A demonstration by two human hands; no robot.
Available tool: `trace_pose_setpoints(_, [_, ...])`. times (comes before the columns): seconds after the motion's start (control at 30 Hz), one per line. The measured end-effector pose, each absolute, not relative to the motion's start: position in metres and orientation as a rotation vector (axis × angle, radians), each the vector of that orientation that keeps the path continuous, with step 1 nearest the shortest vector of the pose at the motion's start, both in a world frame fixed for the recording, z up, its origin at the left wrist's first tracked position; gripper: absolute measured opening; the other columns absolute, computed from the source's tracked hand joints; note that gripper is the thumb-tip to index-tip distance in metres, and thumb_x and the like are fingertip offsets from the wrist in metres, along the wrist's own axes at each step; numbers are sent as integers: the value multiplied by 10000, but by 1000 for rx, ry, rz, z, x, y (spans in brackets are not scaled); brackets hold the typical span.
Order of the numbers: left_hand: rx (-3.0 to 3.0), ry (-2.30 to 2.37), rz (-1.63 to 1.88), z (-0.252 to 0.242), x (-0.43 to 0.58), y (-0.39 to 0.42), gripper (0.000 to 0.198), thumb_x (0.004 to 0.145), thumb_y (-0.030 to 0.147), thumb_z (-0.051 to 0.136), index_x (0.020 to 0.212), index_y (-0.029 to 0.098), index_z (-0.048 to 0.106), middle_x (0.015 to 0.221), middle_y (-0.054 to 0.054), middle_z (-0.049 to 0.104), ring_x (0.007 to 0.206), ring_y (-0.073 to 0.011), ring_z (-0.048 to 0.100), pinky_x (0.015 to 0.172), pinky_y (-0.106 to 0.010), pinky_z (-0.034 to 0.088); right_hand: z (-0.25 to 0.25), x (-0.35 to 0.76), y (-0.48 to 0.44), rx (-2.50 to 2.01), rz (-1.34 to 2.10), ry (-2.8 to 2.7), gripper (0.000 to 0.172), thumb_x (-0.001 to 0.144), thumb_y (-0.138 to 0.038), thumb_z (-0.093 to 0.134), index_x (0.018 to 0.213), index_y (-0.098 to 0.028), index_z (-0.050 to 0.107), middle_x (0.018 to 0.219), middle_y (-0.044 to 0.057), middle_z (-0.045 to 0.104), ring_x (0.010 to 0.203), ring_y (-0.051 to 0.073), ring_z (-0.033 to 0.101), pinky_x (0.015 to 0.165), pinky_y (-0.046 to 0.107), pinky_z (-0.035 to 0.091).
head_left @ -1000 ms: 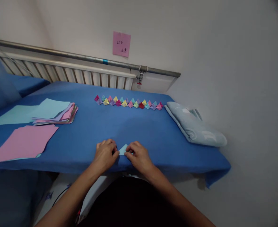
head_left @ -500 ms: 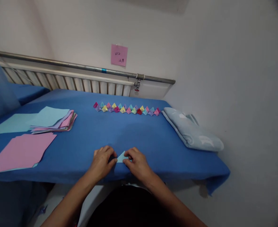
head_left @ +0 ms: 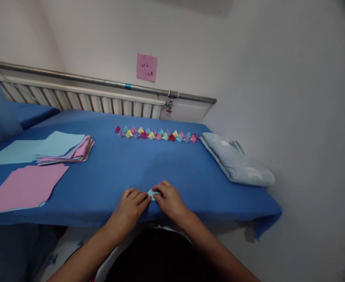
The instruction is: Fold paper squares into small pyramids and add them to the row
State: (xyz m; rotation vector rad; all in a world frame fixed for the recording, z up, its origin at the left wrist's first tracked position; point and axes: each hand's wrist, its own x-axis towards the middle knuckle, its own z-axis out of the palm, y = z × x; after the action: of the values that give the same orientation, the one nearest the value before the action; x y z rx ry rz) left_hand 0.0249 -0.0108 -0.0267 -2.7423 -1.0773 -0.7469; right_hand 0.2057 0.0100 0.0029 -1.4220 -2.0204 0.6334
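Observation:
A small folded piece of light blue paper (head_left: pixel 151 194) lies by the near edge of the blue-covered surface, partly covered by my fingers. My left hand (head_left: pixel 132 204) presses its closed fingers on the paper's left side. From the right, my right hand (head_left: pixel 169 199) pinches the paper between thumb and fingers. Farther back stands a double row of small folded paper pieces (head_left: pixel 159 136) in pink, yellow, purple, red and blue.
Pink sheets (head_left: pixel 28 187) and a stack of coloured paper (head_left: pixel 62 145) lie at left. A folded light blue blanket (head_left: pixel 237 160) rests at right. Behind are a radiator (head_left: pixel 102 105), a pipe (head_left: pixel 87 80) and a pink note (head_left: pixel 146 67) on the wall.
My left hand has moved right and now has its fingers on the paper's left part. My right hand stays on the paper, and less of the paper shows.

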Motion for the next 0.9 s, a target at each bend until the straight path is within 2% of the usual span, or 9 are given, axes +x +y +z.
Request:
trace_pose_setpoints(0.27, [-2690,-1230,-443,-14,37,-21,396,851,60,435,1205,201,544,1107,-74,625,950,-204,564,950,-441,327,11,203,24,-1505,636,-2061,178,754,-48,576,738,-183,690,734,2,593,690,119,546,679,234,419])
trace_pose_setpoints(0.47, [-2680,-1253,-376,-11,41,-22,384,845,89,463,1199,210,552,1088,-78,627,936,-209,563,948,-451,350,13,203,36,-1554,581,-2040,187,757,-36,550,675,-175,645,714,4,580,702,126,530,705,248,401])
trace_pose_setpoints(0.6, [-2663,-1281,-410,-11,43,-23,387,832,76,489,1190,206,556,1093,-74,630,953,-213,561,945,-450,349,13,206,32,-1580,615,-2030,50,744,-124,634,731,-172,626,724,-13,565,658,109,513,642,223,401])
trace_pose_setpoints(0.73, [-2662,-1293,-405,-10,42,-24,404,820,60,499,1192,208,555,1093,-71,632,950,-211,562,946,-451,343,13,209,31,-1601,642,-2064,164,682,-184,723,807,-177,617,781,-17,558,675,107,500,628,219,390])
trace_pose_setpoints(0.9, [-2644,-1275,-424,-13,42,-25,414,823,61,482,1204,206,554,1104,-66,634,968,-213,557,944,-451,343,16,208,44,-1625,614,-2110,150,694,-215,730,780,-174,614,751,-11,552,691,122,497,638,238,368])
